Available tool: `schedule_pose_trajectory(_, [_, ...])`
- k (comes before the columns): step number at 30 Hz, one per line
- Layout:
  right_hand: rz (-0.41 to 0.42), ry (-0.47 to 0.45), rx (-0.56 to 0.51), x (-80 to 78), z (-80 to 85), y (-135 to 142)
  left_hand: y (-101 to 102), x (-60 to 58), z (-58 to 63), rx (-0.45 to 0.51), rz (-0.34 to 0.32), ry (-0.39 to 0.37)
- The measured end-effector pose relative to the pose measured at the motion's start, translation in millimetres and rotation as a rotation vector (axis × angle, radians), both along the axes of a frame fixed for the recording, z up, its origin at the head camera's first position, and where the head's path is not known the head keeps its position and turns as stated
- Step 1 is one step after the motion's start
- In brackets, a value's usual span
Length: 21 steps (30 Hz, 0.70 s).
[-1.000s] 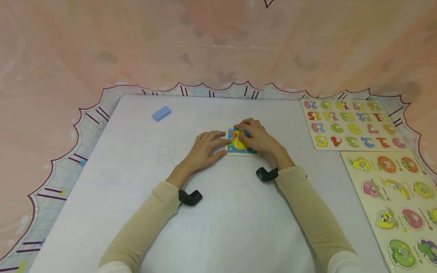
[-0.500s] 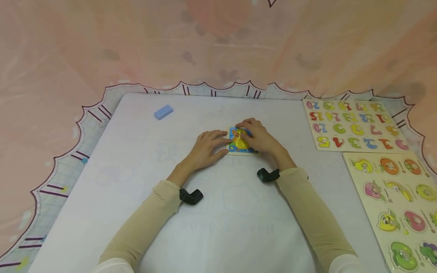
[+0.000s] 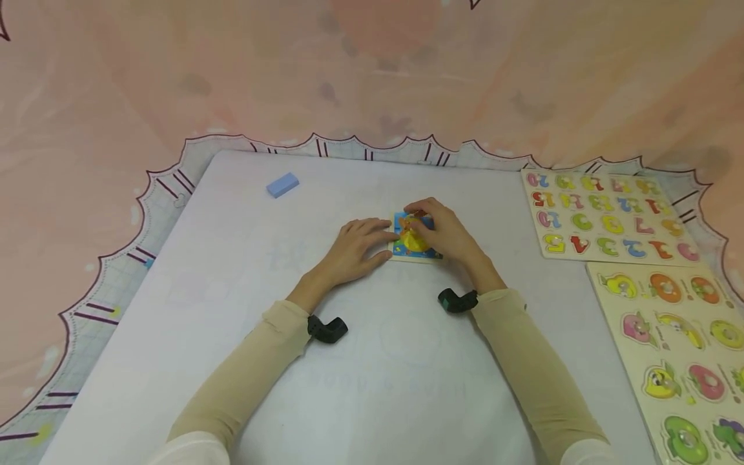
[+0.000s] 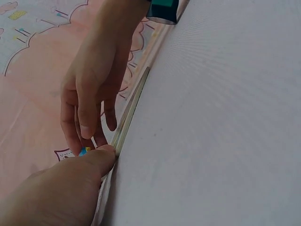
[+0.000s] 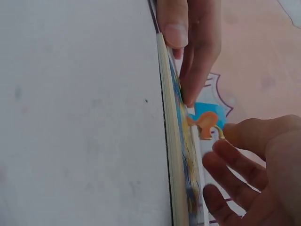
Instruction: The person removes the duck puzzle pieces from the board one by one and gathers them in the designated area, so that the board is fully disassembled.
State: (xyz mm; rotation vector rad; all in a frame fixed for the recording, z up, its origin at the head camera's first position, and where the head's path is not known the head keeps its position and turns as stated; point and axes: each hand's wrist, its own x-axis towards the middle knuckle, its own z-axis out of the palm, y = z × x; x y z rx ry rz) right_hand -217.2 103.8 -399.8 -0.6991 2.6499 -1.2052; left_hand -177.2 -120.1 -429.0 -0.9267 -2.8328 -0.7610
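Note:
A small square jigsaw puzzle [image 3: 411, 244] with a yellow duck on a blue ground lies on the white table between both hands. My left hand [image 3: 353, 253] rests its loosely spread fingertips along the puzzle's left edge. From the other side, my right hand [image 3: 450, 236] pinches a puzzle piece [image 5: 207, 123], orange and blue, at the far part of the picture. In the right wrist view this piece stands tilted up out of the board, against the thumb [image 5: 244, 136]. The right fingers hide part of the puzzle in the head view.
A blue block [image 3: 283, 185] lies at the back left of the table. To the right are a number board [image 3: 610, 216] and, nearer, a fruit board [image 3: 668, 349]. A patterned cloth [image 3: 372, 84] hangs behind the far edge.
The head view has shifted slightly. My right fingers have lifted the piece so that it tilts up at the puzzle's far part. The left hand stays at the left edge.

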Motion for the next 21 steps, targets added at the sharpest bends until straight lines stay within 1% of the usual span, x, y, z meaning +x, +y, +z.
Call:
schedule_pose_trajectory(4, [-0.028, -0.025, -0.069, -1.8, -4.0, -1.7, 1.0, -0.9, 2.4, -0.014, 0.001, -0.017])
schedule_pose_trajectory(7, [-0.066, -0.012, -0.105, -4.6, -8.7, -1.8, 0.9, -0.5, 2.8, -0.015, 0.002, -0.018])
schedule_pose_trajectory(10, [-0.11, -0.007, -0.133, -5.3, -8.5, 0.8, 1.0, -0.1, 2.3, -0.016, 0.0, -0.011])
schedule_pose_trajectory(17, [-0.16, -0.044, -0.141, -5.9, -2.2, 15.3, 0.9, -0.2, 2.4, -0.026, 0.003, -0.015])
schedule_pose_trajectory(21, [-0.189, -0.04, -0.131, -7.8, -2.2, 25.3, 0.7, -0.4, 2.7, -0.036, 0.0, -0.017])
